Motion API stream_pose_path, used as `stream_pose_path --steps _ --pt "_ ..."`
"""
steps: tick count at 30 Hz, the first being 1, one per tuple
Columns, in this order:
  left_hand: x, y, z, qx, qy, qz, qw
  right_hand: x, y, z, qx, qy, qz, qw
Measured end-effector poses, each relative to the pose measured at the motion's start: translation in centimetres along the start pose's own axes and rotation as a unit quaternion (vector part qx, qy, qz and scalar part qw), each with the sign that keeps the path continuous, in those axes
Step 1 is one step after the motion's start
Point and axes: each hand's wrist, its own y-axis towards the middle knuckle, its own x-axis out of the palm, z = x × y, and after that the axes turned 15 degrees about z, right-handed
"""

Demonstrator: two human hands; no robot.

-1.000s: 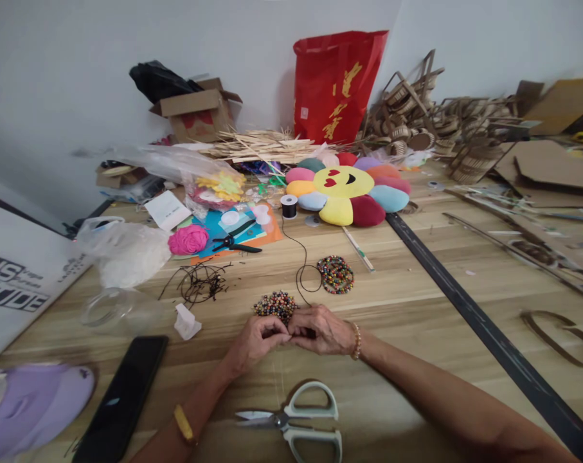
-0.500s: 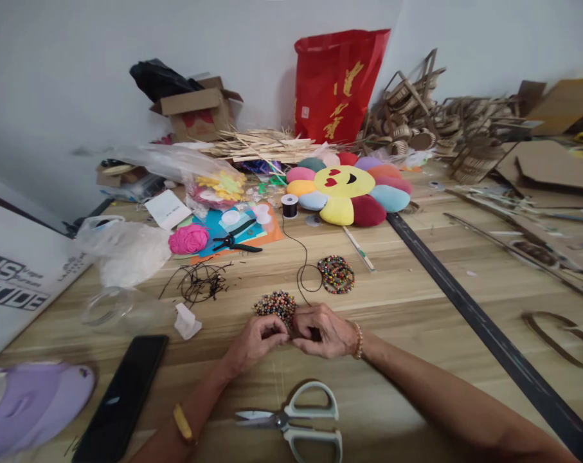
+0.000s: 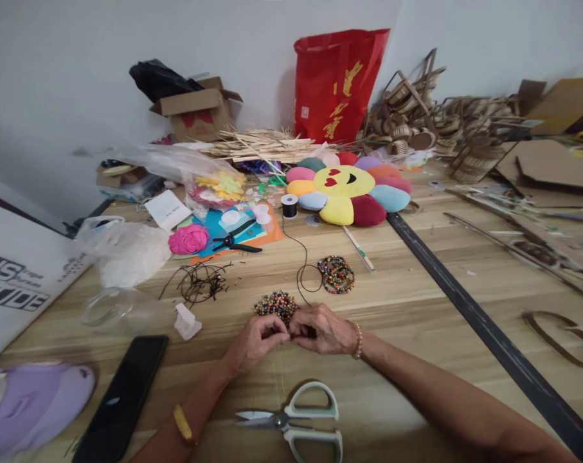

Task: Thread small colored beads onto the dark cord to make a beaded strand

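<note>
Just in front of a heap of small multicoloured beads (image 3: 276,305), my two hands meet with fingertips nearly touching. My left hand (image 3: 261,338) is closed in a pinch; what it pinches is too small to make out. My right hand (image 3: 321,329) is pinched too, beside the heap, and black cord (image 3: 299,283) runs from near its fingers back to a spool (image 3: 289,206). A thin pale thread hangs below the left fingers. Coiled bead strings (image 3: 336,274) lie beyond the right hand. White-handled scissors (image 3: 291,419) rest open-bladed nearer me.
On the left lie a black phone (image 3: 122,399), a crumpled tissue (image 3: 188,321), a clear plastic cup (image 3: 122,308) and black cord scraps (image 3: 202,281). Black-handled pliers (image 3: 236,241) sit on coloured sheets. A flower cushion (image 3: 346,186) stands farther back; a dark strip (image 3: 474,315) crosses the right side.
My right hand has shifted very slightly, its fingers closer to the left fingertips. The left hand and the things on the table look unchanged.
</note>
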Motion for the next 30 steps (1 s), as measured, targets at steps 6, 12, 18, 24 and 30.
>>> stream_pose_path --steps 6,12,18,24,30 --pt "-0.02 -0.01 0.23 0.002 -0.005 0.003 1.000 0.13 -0.05 0.23 -0.004 0.007 0.001 1.000" --pt "0.00 -0.02 0.15 0.002 -0.002 0.008 1.000 -0.04 0.20 0.01 -0.019 0.005 -0.005 1.000" --pt "-0.03 -0.07 0.20 -0.001 -0.004 0.004 1.000 -0.46 0.42 -0.32 -0.019 0.009 -0.013 1.000" --pt "-0.06 -0.09 0.25 -0.005 -0.005 0.006 1.000 -0.51 0.45 -0.29 0.000 0.033 -0.010 0.999" --pt "-0.04 -0.08 0.32 -0.014 -0.019 0.013 1.000 -0.35 0.18 0.35 0.045 0.059 0.006 0.997"
